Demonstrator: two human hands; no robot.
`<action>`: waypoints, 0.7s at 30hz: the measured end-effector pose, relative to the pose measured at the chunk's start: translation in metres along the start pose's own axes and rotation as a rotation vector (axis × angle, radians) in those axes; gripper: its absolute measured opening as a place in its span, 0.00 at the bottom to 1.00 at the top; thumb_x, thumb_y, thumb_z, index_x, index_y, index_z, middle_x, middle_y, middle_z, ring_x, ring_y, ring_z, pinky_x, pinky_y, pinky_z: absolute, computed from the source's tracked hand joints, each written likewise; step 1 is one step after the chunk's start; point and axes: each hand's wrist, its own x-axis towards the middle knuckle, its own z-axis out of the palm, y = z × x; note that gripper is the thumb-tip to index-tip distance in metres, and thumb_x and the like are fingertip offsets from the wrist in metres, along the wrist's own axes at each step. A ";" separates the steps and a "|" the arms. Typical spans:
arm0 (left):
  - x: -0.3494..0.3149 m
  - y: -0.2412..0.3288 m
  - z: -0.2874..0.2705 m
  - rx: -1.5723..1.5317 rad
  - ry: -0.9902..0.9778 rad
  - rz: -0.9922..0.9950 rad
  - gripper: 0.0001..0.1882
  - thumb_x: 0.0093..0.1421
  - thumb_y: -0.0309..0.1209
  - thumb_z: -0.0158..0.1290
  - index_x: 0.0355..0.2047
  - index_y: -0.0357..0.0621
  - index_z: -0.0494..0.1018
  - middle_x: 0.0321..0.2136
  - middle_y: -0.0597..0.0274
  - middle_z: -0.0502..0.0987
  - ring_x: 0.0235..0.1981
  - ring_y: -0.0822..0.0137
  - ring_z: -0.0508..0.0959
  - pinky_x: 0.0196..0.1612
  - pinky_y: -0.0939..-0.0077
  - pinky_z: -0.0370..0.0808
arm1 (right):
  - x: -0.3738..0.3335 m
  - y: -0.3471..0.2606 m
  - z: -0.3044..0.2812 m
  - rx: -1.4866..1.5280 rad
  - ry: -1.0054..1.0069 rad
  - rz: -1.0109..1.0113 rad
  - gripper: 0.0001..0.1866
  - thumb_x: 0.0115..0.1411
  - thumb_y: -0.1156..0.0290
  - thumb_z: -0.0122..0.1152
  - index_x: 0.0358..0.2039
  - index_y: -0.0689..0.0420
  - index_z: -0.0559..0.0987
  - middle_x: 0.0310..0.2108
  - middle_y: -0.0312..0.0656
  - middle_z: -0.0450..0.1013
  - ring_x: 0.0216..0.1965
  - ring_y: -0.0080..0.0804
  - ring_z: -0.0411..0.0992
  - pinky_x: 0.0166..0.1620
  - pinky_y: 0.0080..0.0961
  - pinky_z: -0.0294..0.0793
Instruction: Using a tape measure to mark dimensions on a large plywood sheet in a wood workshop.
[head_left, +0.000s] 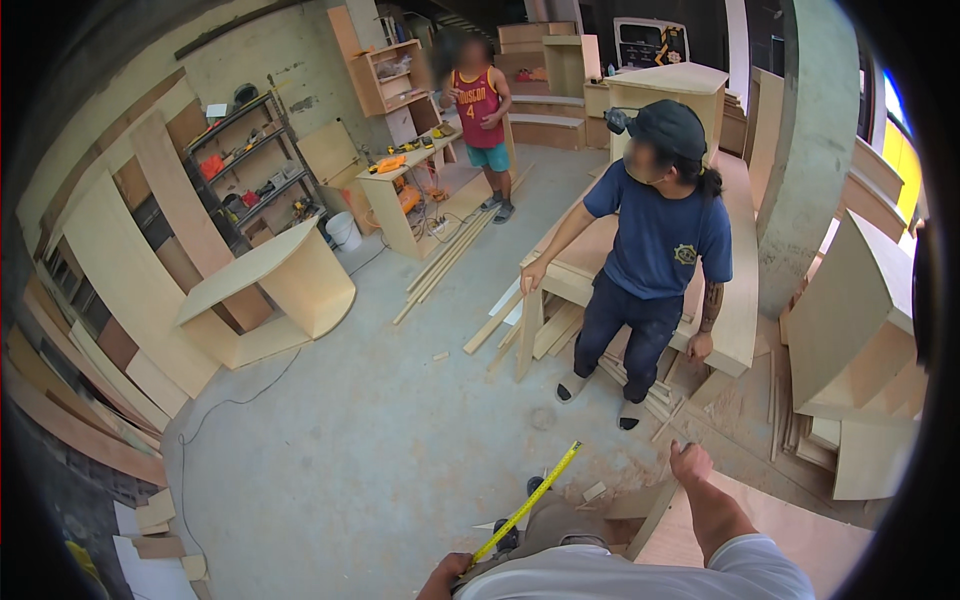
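Observation:
My left hand (454, 568), low in the view beside my leg, is closed around the near end of a tape measure (527, 507). Its yellow blade sticks out up and to the right, across my legs, with the tip free in the air. The tape's case is hidden by my hand or cut off by the lower edge. My right hand (691, 463) is raised at the right with curled fingers. Whether something small is in that fist I cannot make out. Below my right forearm lies a pale plywood panel (765, 535), part of a box-like piece.
A person in a dark blue shirt (665, 235) leans on a large wooden piece ahead. Another person in a red jersey (478, 110) stands by a tool-covered workbench (408, 165). Wood strips (450, 260) lie on the floor, and a cable (240, 402) runs along the left.

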 end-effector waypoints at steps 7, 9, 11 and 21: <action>0.008 -0.015 0.005 0.213 -0.010 0.168 0.27 0.65 0.48 0.34 0.38 0.43 0.78 0.37 0.47 0.81 0.39 0.54 0.81 0.48 0.61 0.75 | -0.002 -0.003 -0.001 -0.019 0.003 0.015 0.30 0.60 0.43 0.51 0.36 0.60 0.84 0.39 0.55 0.79 0.45 0.51 0.77 0.50 0.41 0.75; 0.012 -0.018 0.007 0.168 -0.008 0.135 0.26 0.65 0.47 0.34 0.38 0.43 0.78 0.37 0.47 0.81 0.40 0.54 0.81 0.48 0.61 0.75 | -0.001 -0.004 0.000 -0.036 -0.013 0.004 0.30 0.60 0.43 0.51 0.36 0.59 0.84 0.39 0.55 0.79 0.45 0.51 0.77 0.50 0.41 0.75; 0.016 -0.020 0.007 0.125 -0.007 0.101 0.25 0.65 0.47 0.34 0.38 0.43 0.78 0.38 0.47 0.81 0.40 0.54 0.81 0.49 0.61 0.75 | -0.002 -0.004 0.001 -0.037 -0.010 -0.004 0.30 0.60 0.43 0.51 0.36 0.60 0.84 0.39 0.55 0.79 0.45 0.51 0.77 0.50 0.41 0.75; 0.016 -0.019 0.005 0.131 -0.022 0.180 0.22 0.66 0.44 0.37 0.44 0.46 0.75 0.38 0.50 0.81 0.39 0.54 0.82 0.47 0.62 0.77 | -0.001 -0.005 0.000 -0.009 -0.028 0.007 0.29 0.61 0.44 0.51 0.39 0.61 0.83 0.43 0.55 0.78 0.47 0.51 0.76 0.52 0.41 0.74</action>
